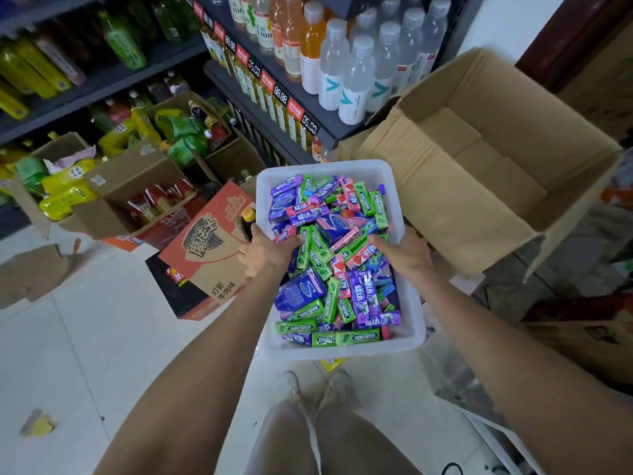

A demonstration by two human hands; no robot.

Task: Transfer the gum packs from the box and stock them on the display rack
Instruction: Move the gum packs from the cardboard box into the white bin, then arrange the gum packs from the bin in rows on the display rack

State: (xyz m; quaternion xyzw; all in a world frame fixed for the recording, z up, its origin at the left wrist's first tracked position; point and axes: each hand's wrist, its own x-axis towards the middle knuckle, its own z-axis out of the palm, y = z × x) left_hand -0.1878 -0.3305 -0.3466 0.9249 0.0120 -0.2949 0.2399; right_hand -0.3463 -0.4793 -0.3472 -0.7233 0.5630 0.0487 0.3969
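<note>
The white bin [404, 323], heaped with gum packs [329, 255], is carried at waist height over the floor – likely so the whole lot travels at once; no display rack is in view. The left hand [265, 250] and right hand [404, 253] grip its left and right rims, thumbs curled inside on the packs, fingers hidden outside – an empty carton [479, 173] sits far right
</note>
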